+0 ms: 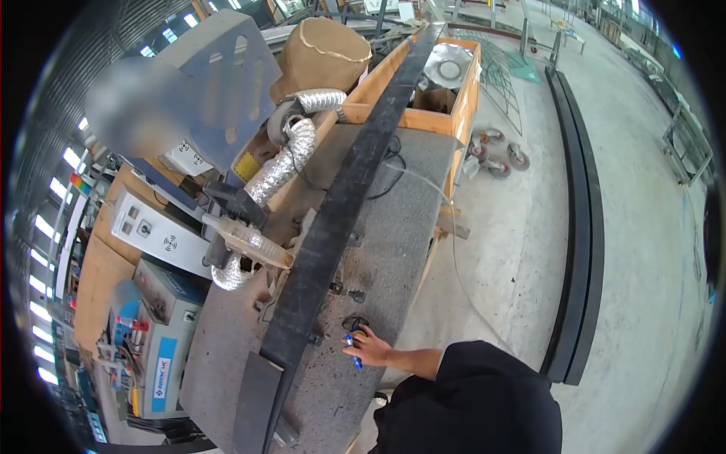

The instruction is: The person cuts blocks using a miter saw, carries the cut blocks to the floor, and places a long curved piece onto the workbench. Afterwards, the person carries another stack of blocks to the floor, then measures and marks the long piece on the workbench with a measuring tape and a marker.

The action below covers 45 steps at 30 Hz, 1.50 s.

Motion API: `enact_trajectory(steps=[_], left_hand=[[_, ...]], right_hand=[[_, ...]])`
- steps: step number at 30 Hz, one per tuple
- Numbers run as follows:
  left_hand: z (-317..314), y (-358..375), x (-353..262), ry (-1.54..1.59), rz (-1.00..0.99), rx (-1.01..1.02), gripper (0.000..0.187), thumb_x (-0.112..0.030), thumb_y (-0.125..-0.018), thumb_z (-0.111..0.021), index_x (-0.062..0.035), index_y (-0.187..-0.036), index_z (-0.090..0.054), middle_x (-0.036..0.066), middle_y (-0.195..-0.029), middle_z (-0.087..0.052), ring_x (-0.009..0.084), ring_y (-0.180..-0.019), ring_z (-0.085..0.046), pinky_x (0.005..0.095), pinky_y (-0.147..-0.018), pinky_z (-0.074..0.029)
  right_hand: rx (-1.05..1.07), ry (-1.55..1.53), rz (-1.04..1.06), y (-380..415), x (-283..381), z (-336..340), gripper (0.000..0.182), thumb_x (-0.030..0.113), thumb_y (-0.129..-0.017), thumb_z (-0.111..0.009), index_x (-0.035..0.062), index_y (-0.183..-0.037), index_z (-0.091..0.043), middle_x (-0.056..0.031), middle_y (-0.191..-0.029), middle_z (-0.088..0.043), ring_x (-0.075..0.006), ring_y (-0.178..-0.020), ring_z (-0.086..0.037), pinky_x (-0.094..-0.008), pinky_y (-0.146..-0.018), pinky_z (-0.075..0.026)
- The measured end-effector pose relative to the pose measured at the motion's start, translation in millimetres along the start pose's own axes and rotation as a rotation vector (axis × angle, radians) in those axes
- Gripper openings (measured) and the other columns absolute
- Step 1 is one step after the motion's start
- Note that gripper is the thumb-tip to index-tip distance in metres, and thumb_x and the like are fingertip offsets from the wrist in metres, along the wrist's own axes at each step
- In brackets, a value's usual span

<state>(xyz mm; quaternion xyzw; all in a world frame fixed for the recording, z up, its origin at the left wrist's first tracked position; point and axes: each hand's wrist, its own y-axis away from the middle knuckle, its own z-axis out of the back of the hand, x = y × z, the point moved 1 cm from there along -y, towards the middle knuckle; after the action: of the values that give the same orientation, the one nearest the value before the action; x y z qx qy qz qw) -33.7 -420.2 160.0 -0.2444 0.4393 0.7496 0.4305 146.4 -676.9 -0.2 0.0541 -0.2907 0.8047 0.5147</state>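
My right hand (372, 349) is closed over the grey, dusty worktable (401, 227), with a slim blue pen-like thing (357, 362) in its fingers. Something small and yellowish shows at the fingertips, too small to name. Just beyond the hand lies a small black loop (354, 323). A long black metal profile (333, 227) runs the length of the table, left of the hand and apart from it. At its near end sits a flat dark plate (257, 397). My left hand is out of view.
A saw-like machine (246, 234) with a silver flexible duct (283, 163) stands left of the profile. A wooden crate (461, 113) is at the table's far end. Long black profiles (578, 227) and casters (495, 155) lie on the floor at right, where a thin hose (457, 265) hangs.
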Motion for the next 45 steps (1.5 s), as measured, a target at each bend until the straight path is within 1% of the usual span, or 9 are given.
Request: enact_trajectory(steps=[13, 17, 21, 24, 27, 33, 36, 43, 45], left_hand=[[52, -91, 133, 0.527, 0.529, 0.060, 0.130, -0.075, -0.065, -0.071, -0.0053, -0.154, -0.008, 0.014, -0.161, -0.004, 0.0486, -0.142, -0.016, 0.0735, -0.102, -0.025], [45, -137, 197, 0.343, 0.906, -0.179, 0.127, -0.076, -0.069, -0.069, -0.0131, -0.157, -0.003, 0.017, -0.163, -0.005, 0.0323, -0.150, -0.008, 0.0762, -0.108, -0.009], [22, -152, 215, -0.027, 0.885, -0.105, 0.129, -0.077, -0.069, -0.069, -0.0122, -0.157, 0.000, 0.015, -0.164, 0.003, 0.0434, -0.148, -0.003, 0.0772, -0.106, -0.016], [-3, -163, 206, -0.154, 1.086, -0.633, 0.145, -0.086, -0.055, -0.070, -0.0151, -0.156, 0.007, 0.026, -0.156, 0.025, 0.0534, -0.145, 0.002, 0.0720, -0.113, -0.005], [10, -133, 169, -0.085, 1.025, -0.383, 0.166, -0.089, -0.045, -0.071, -0.0044, -0.148, 0.028, 0.025, -0.153, 0.033, 0.0568, -0.135, 0.031, 0.0659, -0.111, -0.027], [16, -133, 154, -0.128, 1.093, -0.308, 0.163, -0.087, -0.048, -0.072, -0.0115, -0.145, 0.036, 0.025, -0.151, 0.036, 0.0534, -0.142, 0.017, 0.0584, -0.115, -0.029], [19, -131, 144, 0.056, 1.129, -0.480, 0.170, -0.070, -0.044, -0.087, -0.0107, -0.144, 0.036, 0.026, -0.150, 0.037, 0.0461, -0.136, -0.039, 0.0485, -0.112, -0.040], [38, -114, 100, 0.162, 1.171, -0.388, 0.171, -0.065, -0.044, -0.090, -0.0129, -0.143, 0.038, 0.025, -0.151, 0.036, 0.0465, -0.146, -0.015, 0.0533, -0.111, -0.039], [37, -114, 99, 0.187, 1.195, -0.441, 0.169, -0.064, -0.044, -0.091, -0.0167, -0.144, 0.038, 0.023, -0.152, 0.035, 0.0427, -0.142, -0.030, 0.0484, -0.114, -0.037]], right_hand=[[0.013, -0.081, 0.000, -6, 1, -2, 0.035, 0.014, -0.084, -0.059, 0.0183, -0.118, -0.056, -0.0079, -0.135, -0.056, -0.0288, -0.128, -0.044, -0.0635, -0.110, -0.026], [-0.033, -0.016, 0.052, -3, 2, -5, 0.035, 0.014, -0.084, -0.058, 0.0179, -0.118, -0.056, -0.0096, -0.132, -0.057, -0.0294, -0.127, -0.045, -0.0654, -0.109, -0.025], [-0.046, -0.032, -0.011, -6, 9, -1, 0.032, 0.015, -0.081, -0.060, 0.0176, -0.114, -0.059, -0.0082, -0.131, -0.058, -0.0304, -0.126, -0.046, -0.0650, -0.109, -0.025], [-0.054, 0.021, -0.023, -8, 9, -13, 0.035, 0.015, -0.077, -0.063, 0.0167, -0.111, -0.060, -0.0068, -0.130, -0.059, -0.0320, -0.126, -0.046, -0.0662, -0.108, -0.025], [-0.022, 0.050, -0.001, -10, 15, -5, 0.035, 0.015, -0.075, -0.064, 0.0166, -0.110, -0.060, -0.0064, -0.128, -0.060, -0.0330, -0.126, -0.046, -0.0662, -0.108, -0.025], [-0.033, 0.094, 0.035, -16, 18, -12, 0.038, 0.011, -0.073, -0.066, 0.0159, -0.109, -0.058, -0.0057, -0.127, -0.059, -0.0325, -0.125, -0.045, -0.0664, -0.107, -0.027], [-0.043, 0.121, 0.004, -18, 20, -12, 0.034, 0.010, -0.076, -0.064, 0.0146, -0.109, -0.058, -0.0067, -0.125, -0.061, -0.0328, -0.122, -0.047, -0.0670, -0.106, -0.027], [-0.028, 0.153, 0.017, -19, 24, -10, 0.026, 0.009, -0.081, -0.059, 0.0131, -0.107, -0.056, -0.0070, -0.122, -0.063, -0.0344, -0.122, -0.048, -0.0649, -0.107, -0.026], [-0.045, 0.156, 0.034, -18, 21, -14, 0.026, 0.010, -0.082, -0.060, 0.0131, -0.108, -0.056, -0.0072, -0.121, -0.063, -0.0346, -0.122, -0.048, -0.0650, -0.106, -0.026]])
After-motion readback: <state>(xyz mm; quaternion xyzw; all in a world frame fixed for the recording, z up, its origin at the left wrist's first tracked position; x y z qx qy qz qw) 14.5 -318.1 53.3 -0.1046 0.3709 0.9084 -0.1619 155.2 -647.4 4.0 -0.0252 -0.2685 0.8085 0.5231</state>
